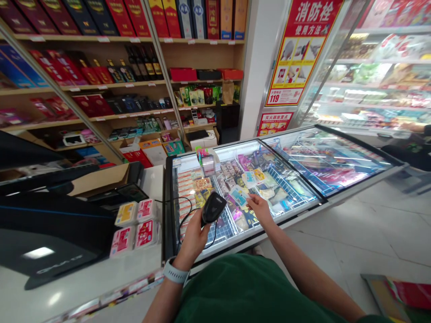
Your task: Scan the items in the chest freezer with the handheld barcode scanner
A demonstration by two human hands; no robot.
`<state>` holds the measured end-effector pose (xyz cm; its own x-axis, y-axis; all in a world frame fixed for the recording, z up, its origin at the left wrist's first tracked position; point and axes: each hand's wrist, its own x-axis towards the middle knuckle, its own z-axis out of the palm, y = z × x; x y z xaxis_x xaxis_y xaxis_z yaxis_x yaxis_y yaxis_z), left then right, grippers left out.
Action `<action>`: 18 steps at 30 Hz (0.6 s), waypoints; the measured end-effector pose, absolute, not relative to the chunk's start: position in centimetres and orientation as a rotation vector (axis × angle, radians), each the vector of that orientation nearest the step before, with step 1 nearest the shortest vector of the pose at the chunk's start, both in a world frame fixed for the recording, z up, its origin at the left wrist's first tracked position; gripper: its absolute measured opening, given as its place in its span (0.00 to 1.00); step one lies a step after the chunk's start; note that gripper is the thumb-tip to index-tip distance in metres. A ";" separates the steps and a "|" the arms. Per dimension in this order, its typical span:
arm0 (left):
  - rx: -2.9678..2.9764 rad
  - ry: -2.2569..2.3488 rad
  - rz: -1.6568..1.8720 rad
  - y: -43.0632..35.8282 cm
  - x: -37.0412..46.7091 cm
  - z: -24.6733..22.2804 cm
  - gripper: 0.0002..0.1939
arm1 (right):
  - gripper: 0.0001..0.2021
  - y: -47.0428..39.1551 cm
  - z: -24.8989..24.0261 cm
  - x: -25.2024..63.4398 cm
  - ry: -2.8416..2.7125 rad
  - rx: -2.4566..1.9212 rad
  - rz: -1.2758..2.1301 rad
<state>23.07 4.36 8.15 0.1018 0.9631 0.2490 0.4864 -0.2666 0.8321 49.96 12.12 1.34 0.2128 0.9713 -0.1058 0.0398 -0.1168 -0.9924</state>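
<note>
My left hand (195, 235), with a pale watch strap on the wrist, is closed round a black handheld barcode scanner (214, 208). The scanner is held over the glass-topped chest freezer (323, 202), and its cable hangs to the left. A little to the right, my right hand (260, 209) pinches the edge of a clear plastic tub with a blue label (239, 196). Just beyond it, another blue-labelled tub (249, 178) and a yellow-labelled tub (259, 174) sit side by side on the freezer glass.
Several tubs with yellow and pink labels (136, 226) stand on the counter (90, 280) at left, beside a dark checkout terminal (50, 242). Shelves of boxes and bottles (131, 85) line the back. A person's arm (412, 128) shows at far right, near a lit display fridge (373, 89).
</note>
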 end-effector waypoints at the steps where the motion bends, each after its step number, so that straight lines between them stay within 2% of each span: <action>1: 1.821 1.409 1.089 4.4 23.0 8.1 0.22 | 0.27 12.1 1.4 50.0 -1.006 -1.417 1.108; 18: 1.833 1.361 0.989 4.8 21.4 8.4 0.23 | 0.24 12.7 2.6 50.1 -0.974 -1.403 0.975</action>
<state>21.37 4.76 8.37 0.1800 0.9646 0.1930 0.4811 -0.2574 0.8380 50.11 12.71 2.63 0.3194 0.9470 -0.0333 0.0325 -0.0460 -0.9984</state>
